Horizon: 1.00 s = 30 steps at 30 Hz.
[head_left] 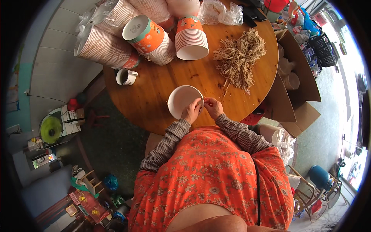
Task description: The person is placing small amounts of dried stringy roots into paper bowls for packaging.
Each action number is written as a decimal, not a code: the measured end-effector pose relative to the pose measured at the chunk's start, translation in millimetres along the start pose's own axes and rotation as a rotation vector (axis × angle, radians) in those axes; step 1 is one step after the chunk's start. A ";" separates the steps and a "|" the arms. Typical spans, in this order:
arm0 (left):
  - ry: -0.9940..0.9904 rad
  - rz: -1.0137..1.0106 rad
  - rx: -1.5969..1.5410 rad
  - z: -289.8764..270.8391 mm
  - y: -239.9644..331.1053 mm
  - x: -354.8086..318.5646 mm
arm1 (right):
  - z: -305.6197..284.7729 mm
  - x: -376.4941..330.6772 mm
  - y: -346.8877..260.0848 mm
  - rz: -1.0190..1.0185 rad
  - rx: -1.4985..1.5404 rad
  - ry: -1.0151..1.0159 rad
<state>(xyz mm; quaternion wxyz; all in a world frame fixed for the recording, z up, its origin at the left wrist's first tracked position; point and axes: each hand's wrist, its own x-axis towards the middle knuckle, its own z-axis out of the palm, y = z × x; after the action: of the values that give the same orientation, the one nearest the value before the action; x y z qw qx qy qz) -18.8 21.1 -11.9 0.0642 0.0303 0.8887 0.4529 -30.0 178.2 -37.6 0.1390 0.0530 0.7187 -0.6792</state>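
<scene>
A white paper bucket (179, 98) stands at the near edge of the round wooden table, its open mouth facing up. My left hand (191, 111) reaches over its near right rim, fingers inside and closed on the wall. Just outside the same rim, my right hand (213, 108) is closed in a pinch, with a thin tan cord partly showing at the fingertips. A small tan bit sticks out from the bucket's opposite side. Further back on the right lies a loose heap of tan cords (242, 58).
Nested stacks of orange-and-white paper buckets (148, 38) crowd the table's far left. A mug (126, 77) with dark contents stands near the left edge. Clear plastic bags (220, 12) lie at the back. An open cardboard box (303, 91) with white buckets inside stands right of the table.
</scene>
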 end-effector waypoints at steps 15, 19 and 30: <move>-0.059 0.021 0.072 2.2 3.0 15.6 | -9.1 -8.3 -17.8 -0.097 -0.292 -0.024; -0.008 0.015 -0.138 10.4 -26.8 10.2 | -6.0 -5.1 -25.0 0.046 -0.333 -0.047; -0.048 -0.159 -0.319 15.3 -25.6 5.8 | -5.7 -5.4 -18.6 0.094 -0.239 -0.047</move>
<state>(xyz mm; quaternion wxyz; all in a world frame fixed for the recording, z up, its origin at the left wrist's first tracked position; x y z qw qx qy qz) -22.3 19.0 -42.0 0.1251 -0.0401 0.8035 0.5806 -30.4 183.2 -18.1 0.1927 0.0537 0.7879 -0.5823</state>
